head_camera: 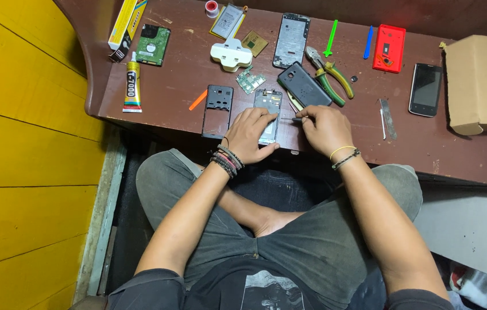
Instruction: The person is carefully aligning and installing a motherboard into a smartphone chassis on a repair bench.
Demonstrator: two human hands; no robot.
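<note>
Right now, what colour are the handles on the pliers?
The pliers have green handles with yellow edging, lying beside the dark phone. The head view shows it.

Head camera, looking steeply down, close over desk point(186, 86).

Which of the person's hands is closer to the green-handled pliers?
The right hand. It sits just below the pliers, holding a thin tool, apart from them. The left hand lies farther left, resting on the opened phone.
</note>
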